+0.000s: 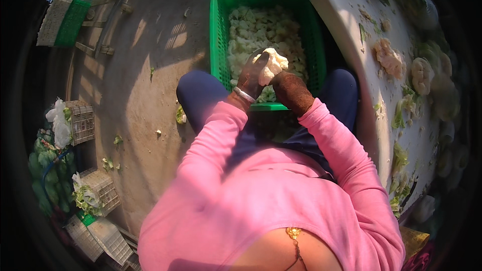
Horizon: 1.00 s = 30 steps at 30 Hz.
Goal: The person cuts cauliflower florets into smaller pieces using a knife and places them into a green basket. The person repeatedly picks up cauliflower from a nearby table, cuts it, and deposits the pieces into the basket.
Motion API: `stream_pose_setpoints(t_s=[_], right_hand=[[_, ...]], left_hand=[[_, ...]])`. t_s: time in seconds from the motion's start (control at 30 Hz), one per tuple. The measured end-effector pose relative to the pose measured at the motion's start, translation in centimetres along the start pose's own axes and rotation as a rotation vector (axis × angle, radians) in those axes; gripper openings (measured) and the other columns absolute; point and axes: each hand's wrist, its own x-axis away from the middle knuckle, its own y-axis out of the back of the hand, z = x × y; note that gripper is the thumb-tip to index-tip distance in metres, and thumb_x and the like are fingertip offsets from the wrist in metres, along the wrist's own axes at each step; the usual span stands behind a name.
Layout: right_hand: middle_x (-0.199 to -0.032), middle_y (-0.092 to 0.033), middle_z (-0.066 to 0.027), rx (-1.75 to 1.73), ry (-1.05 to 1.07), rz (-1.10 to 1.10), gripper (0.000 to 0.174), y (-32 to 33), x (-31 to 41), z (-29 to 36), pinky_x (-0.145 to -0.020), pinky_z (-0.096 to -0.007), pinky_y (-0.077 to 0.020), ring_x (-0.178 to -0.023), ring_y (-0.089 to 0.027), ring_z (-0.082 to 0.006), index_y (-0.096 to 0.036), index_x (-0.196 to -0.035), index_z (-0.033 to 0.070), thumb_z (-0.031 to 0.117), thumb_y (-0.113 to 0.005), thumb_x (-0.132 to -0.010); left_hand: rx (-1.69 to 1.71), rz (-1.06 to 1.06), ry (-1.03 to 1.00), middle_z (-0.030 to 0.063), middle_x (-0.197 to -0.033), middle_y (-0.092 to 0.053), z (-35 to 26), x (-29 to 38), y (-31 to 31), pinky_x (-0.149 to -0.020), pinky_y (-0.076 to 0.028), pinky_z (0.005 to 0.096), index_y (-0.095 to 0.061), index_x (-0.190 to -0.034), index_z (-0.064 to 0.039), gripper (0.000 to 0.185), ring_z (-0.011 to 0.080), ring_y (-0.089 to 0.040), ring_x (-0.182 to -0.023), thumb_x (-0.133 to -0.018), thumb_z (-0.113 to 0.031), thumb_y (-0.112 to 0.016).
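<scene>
A pale piece of cauliflower (274, 64) is held above a green plastic crate (219, 41) between my knees. My left hand (252, 77), in a dark brown glove with a whitish band at the wrist, grips the piece from its left side, thumb on top. My right hand (293, 91), gloved in brown, is closed just below and to the right of the piece; its fingers are curled under, and whether they hold a tool cannot be seen. Many cut cauliflower florets (246, 26) lie in the crate under both hands.
To the right, a white table (350, 22) bears a cauliflower head (389, 58), another head (421, 76), leaf scraps (400, 158) and net-wrapped heads (418, 6). Leaf bits lie on the concrete floor (139, 120). Plastic crates (83, 122) and green net sacks (51, 173) stand at the left.
</scene>
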Motion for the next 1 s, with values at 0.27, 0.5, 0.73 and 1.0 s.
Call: stream_pose_setpoints(t_s=[0.27,0.5,0.73,1.0], right_hand=[[-0.072,-0.055,-0.0211,-0.265,0.161,0.275,0.015,4.3,-1.6,-3.6,-0.058,-0.0429,-0.0446,-0.063,-0.056,-0.0362,-0.059,-0.096,0.001,0.007,-0.054,-0.083],[-0.087,-0.063,-0.0160,-0.327,-0.127,-0.123,0.026,7.5,1.7,-1.2,-0.066,-0.0382,-0.0472,-0.073,-0.060,-0.0289,-0.059,-0.103,-0.001,0.013,-0.062,-0.081],[-0.081,-0.057,-0.0033,-1.546,-0.592,-0.530,0.034,2.3,-0.1,-3.9,-0.051,-0.0227,-0.0403,-0.062,-0.051,-0.0098,-0.056,-0.111,0.008,0.029,-0.065,-0.086],[-0.090,-0.060,-0.0041,-1.357,-0.599,-0.340,0.034,4.2,0.1,0.8,-0.053,-0.0236,-0.0443,-0.064,-0.057,-0.0109,-0.054,-0.116,0.006,0.027,-0.062,-0.090]], left_hand=[[-0.067,0.197,0.308,0.0090,-0.121,-0.055,-2.7,0.2,1.8,-0.088,-0.046,0.0293,-0.045,-0.130,-0.002,0.054,0.0163,-0.057,-0.098,-0.087,-0.028,-0.063],[0.660,-0.023,0.407,0.0153,-0.118,-0.055,-1.5,-0.8,0.0,-0.093,-0.047,0.0362,-0.044,-0.129,-0.001,0.053,0.0254,-0.057,-0.106,-0.086,-0.024,-0.063],[-0.109,0.209,0.227,0.0138,-0.126,-0.050,-2.0,0.5,-0.3,-0.088,-0.049,0.0353,-0.031,-0.143,-0.008,0.071,0.0241,-0.054,-0.111,-0.083,-0.025,-0.064],[0.145,0.097,0.237,0.0103,-0.122,-0.056,-3.1,-0.4,-1.8,-0.078,-0.049,0.0298,-0.044,-0.136,-0.005,0.056,0.0180,-0.055,-0.108,-0.087,-0.028,-0.059]])
